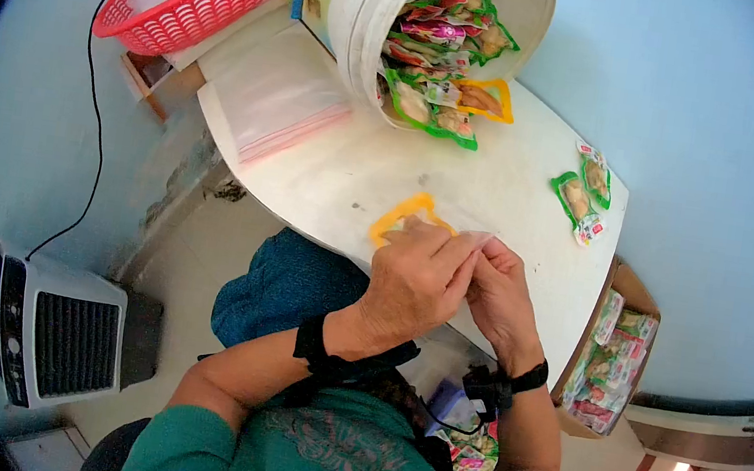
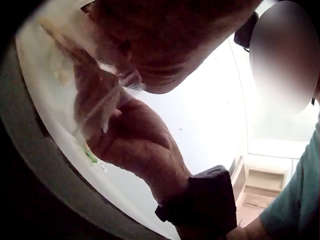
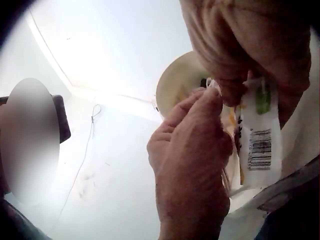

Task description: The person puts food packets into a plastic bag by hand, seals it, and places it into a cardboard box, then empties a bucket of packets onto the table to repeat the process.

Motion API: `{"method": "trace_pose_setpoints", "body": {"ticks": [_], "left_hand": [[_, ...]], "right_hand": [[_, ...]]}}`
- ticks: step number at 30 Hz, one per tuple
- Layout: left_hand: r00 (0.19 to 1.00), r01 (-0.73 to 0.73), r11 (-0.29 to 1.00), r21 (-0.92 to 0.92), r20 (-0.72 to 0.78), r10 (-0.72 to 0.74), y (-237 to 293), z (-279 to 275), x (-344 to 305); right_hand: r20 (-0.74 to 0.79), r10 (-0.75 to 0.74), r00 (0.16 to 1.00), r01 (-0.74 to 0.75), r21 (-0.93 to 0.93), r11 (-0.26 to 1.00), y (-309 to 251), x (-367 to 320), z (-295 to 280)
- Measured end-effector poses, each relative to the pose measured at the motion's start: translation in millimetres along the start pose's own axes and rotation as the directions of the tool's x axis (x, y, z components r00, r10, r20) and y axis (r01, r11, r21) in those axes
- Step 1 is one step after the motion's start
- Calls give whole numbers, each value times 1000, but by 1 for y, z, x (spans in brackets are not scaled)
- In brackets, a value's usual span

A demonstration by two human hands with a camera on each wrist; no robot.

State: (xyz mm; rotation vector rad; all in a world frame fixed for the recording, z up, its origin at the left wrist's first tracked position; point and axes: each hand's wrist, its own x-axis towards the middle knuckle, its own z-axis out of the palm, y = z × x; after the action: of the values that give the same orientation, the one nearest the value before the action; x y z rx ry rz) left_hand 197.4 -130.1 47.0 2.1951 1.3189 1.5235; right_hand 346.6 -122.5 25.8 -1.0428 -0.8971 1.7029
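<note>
Both hands meet over the front of the white table (image 1: 498, 180). My left hand (image 1: 415, 274) and right hand (image 1: 504, 295) pinch a thin clear plastic bag (image 1: 479, 238) between thumbs and fingers, fingertips almost together. An orange-edged food packet (image 1: 386, 222) shows beyond the left fingers, which cover part of it; I cannot tell whether they grip it too. In the right wrist view the packet's white barcode label (image 3: 260, 150) hangs between the hands. In the left wrist view, clear film (image 2: 100, 110) stretches below the left hand (image 2: 175, 45).
A white bucket (image 1: 352, 27) lies on its side, full of sealed food packets (image 1: 450, 45). Flat clear bags (image 1: 281, 94) are stacked at left, beside a red basket (image 1: 236, 3). Two green-edged packets (image 1: 576, 197) lie at right. A carton (image 1: 632, 288) of packets stands past the right edge.
</note>
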Motion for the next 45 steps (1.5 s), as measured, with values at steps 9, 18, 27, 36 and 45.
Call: {"method": "trace_pose_setpoints", "body": {"ticks": [9, 18, 27, 36, 45], "left_hand": [[998, -22, 997, -72, -60, 17, -12, 0, -4], [999, 3, 999, -39, 42, -1, -7, -4, -11], [999, 41, 998, -51, 25, -39, -16, -9, -15], [995, 31, 996, -89, 102, -21, -10, -9, -15], [998, -17, 999, -35, 58, 19, -20, -14, -12]], "right_hand": [[101, 113, 988, -105, -80, 991, 7, 16, 16], [43, -365, 930, 344, -453, 822, 21, 16, 39], [18, -426, 905, 293, -751, 591, 37, 23, 30], [-190, -393, 900, 279, -443, 852, 41, 10, 27], [449, -536, 715, 519, -855, -25, 12, -11, 28]]}}
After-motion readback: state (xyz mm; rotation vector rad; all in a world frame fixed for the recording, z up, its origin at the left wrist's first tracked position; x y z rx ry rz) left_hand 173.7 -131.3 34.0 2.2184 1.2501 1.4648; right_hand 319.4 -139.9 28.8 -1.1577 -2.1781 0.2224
